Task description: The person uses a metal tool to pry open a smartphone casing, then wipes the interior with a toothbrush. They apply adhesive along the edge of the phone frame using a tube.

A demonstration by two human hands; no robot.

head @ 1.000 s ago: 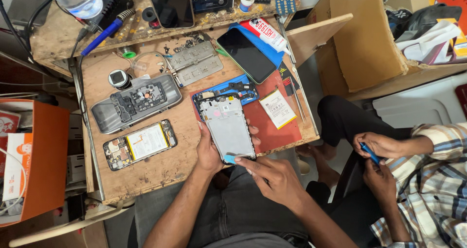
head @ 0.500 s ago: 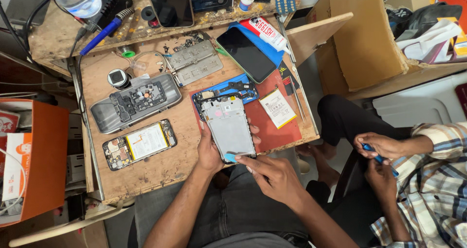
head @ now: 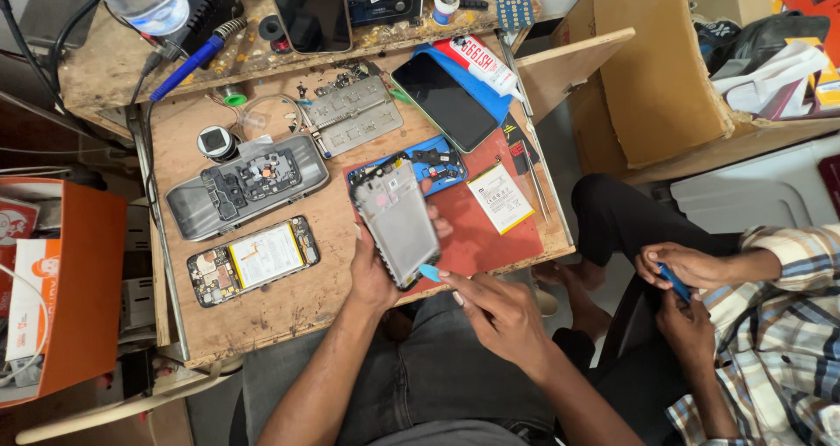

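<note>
My left hand [head: 372, 271] grips phone frame [head: 398, 221], long side pointing away. My right hand [head: 499, 310] pinches blue pick [head: 430, 273] at frame's near end.

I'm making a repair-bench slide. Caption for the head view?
Left hand holds a phone frame over the wooden bench while right hand presses a blue pick to its edge.

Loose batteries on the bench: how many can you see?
1: a white loose battery lies on the red mat, right of the frame in the left hand. Others may be hidden.
</note>
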